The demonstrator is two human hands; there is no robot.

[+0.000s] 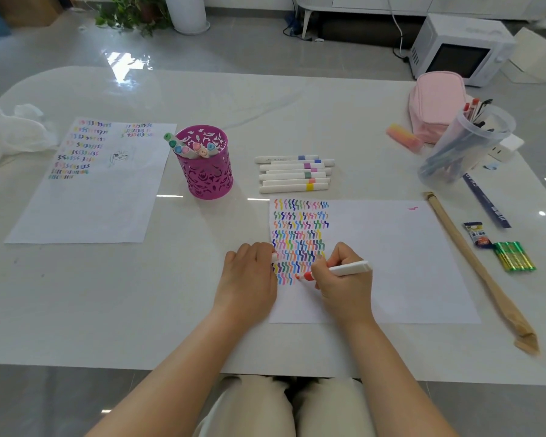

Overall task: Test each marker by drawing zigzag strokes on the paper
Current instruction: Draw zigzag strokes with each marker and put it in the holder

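Fingers (321, 264) round marker (349, 268); markers (188, 148) in cup (209, 176)

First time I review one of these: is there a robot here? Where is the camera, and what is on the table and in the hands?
No robot: a person works with bare hands, filmed by one wide-angle camera worn on the head, looking down. The right hand holds a white marker, its orange-red tip on the paper beside rows of coloured zigzags. The left hand rests at the paper's left edge and seems to pinch a small white marker cap. On the white table lie a row of white markers, a purple pen holder with more, and another marked sheet.
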